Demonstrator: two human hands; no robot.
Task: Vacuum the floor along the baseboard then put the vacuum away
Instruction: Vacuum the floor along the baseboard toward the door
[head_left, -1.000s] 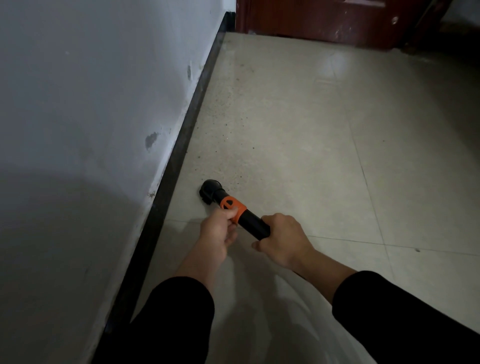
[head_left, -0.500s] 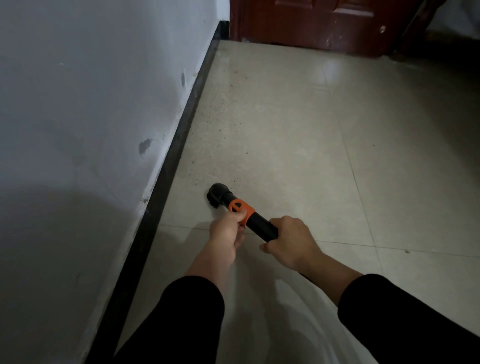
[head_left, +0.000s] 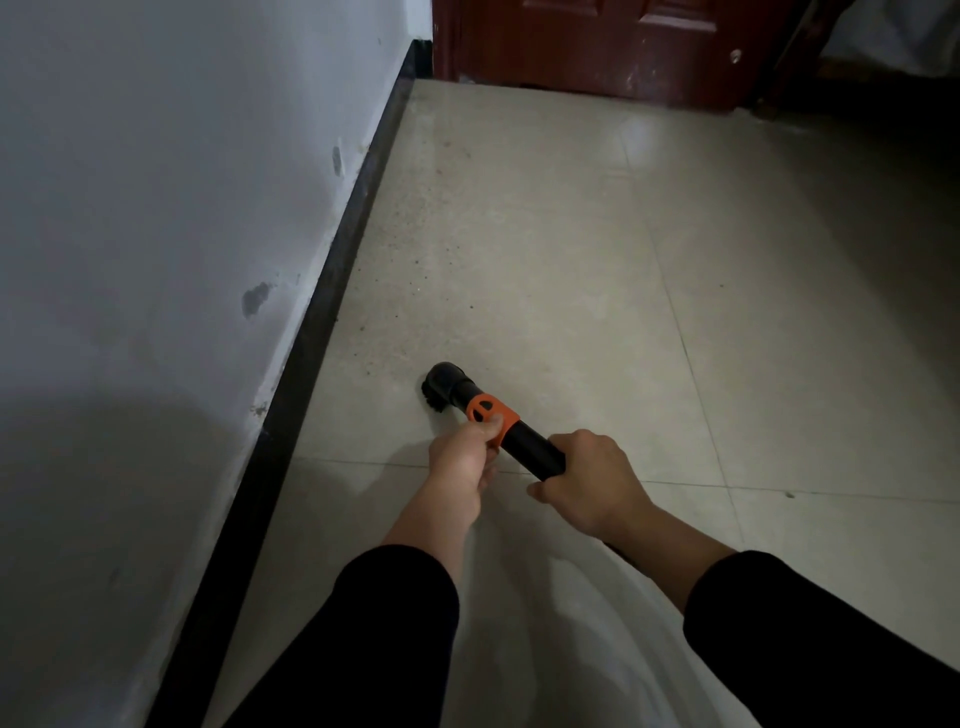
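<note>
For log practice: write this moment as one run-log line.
left hand: grips orange collar | right hand: grips vacuum tube | nozzle: on floor, apart from baseboard

The floor (head_left: 571, 260) beside the baseboard (head_left: 332, 291) is smooth pale tile with a soft sheen, speckled with grit along it. The baseboard looks dark and faintly glossy. Above it the wall (head_left: 156, 208) is matt paint, chipped in spots. At its far end the door (head_left: 597, 47) is scuffed, varnished reddish wood. The vacuum (head_left: 530, 441) is black plastic with an orange collar (head_left: 488, 410).

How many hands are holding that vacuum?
2. The left hand grips the vacuum at its orange collar, near the brush; the right hand grips the black tube just behind it.
</note>
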